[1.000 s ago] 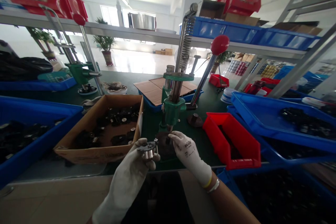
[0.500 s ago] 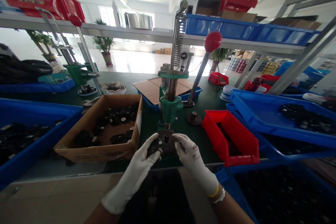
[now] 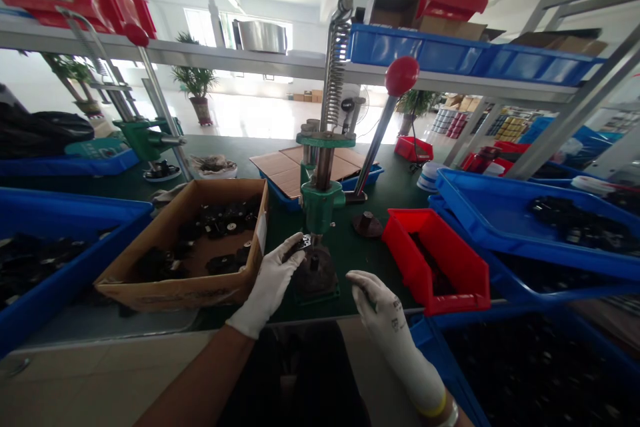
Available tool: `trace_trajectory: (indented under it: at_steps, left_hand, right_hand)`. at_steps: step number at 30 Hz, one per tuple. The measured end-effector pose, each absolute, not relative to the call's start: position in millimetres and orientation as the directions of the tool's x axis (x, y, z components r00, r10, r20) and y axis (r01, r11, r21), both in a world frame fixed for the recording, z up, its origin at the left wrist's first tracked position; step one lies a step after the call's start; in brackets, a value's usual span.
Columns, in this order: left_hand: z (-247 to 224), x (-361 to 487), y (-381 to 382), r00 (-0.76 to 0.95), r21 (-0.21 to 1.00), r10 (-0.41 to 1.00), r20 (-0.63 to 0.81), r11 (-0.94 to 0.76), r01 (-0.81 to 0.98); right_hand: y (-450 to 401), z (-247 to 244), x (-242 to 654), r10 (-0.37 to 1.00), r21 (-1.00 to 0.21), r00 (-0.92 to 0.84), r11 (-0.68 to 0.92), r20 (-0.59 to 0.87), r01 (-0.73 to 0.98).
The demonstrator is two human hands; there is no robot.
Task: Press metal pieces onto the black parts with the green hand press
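Head camera: my left hand (image 3: 270, 283) has its fingers and thumb closed on a dark part (image 3: 296, 249) with a shiny piece at its far end. The part sticks out past my fingertips, its long axis slanting forward and to the right, towards the shaft of the green press (image 3: 320, 205). It sits just left of the short peg (image 3: 315, 261) on the round base (image 3: 317, 280) — whether it touches anything there, I cannot tell.

My right hand (image 3: 379, 310) is to the right of the base and nearer to me, fingers loosely bent and partly open, with nothing visible in its grip. From it, the part lies forward and to the left, across the peg, so my left hand is the nearer one.

All this is on a dark green bench (image 3: 373, 259). A cardboard box (image 3: 180, 295) of dark parts stands left of my left hand, and a red bin (image 3: 457, 302) stands right of the press. The lever (image 3: 380, 133) rises to a red ball (image 3: 401, 77) on the right side. Beyond the bench, under a long shelf (image 3: 210, 53), I see a potted plant (image 3: 201, 109) and a bright, shiny floor (image 3: 240, 109).
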State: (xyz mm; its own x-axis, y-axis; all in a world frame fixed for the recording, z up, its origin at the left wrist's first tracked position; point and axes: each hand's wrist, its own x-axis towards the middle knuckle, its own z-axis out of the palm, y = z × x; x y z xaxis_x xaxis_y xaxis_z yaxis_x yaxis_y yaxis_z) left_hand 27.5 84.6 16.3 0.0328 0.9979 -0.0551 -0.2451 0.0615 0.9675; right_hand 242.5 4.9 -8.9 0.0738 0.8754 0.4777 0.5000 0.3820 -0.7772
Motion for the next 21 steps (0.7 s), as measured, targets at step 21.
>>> trace_trajectory:
  at_steps: [21]
  left_hand:
    - [-10.1,16.9,98.6,0.171,0.913,0.933,0.315,-0.348,0.215]
  right_hand:
    - [26.0,107.1,261.9,0.701,-0.615,0.139,0.491,0.699,0.616]
